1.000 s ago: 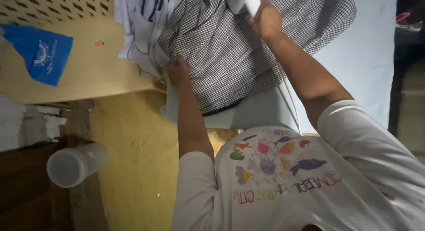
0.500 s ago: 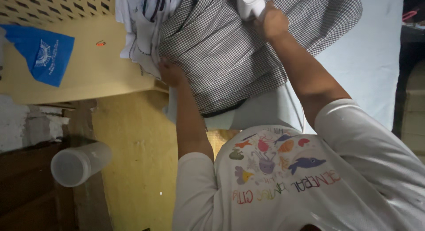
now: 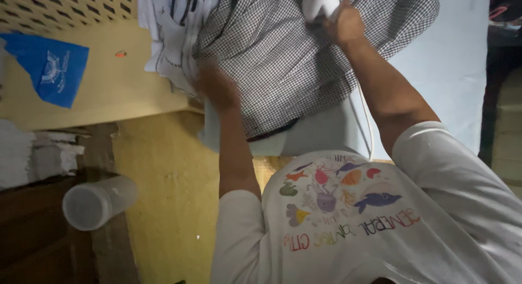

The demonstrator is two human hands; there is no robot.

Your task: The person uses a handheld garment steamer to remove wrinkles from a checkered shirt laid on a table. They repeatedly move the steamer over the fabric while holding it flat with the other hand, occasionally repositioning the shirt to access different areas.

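Pressing the checked cloth (image 3: 283, 61) flat on the pale blue worktop (image 3: 457, 72).

My right hand (image 3: 343, 24) has its fingers wrapped tight around the white iron (image 3: 321, 2); my left hand (image 3: 217, 88) is blurred at the cloth's near edge, so I cannot tell how its fingers lie. If the iron lingers, I judge the weave could scorch, and its cord (image 3: 367, 107) could snag my arm. A blue bag (image 3: 46, 66) with a white emblem lies flat on the yellow ledge (image 3: 109, 93).
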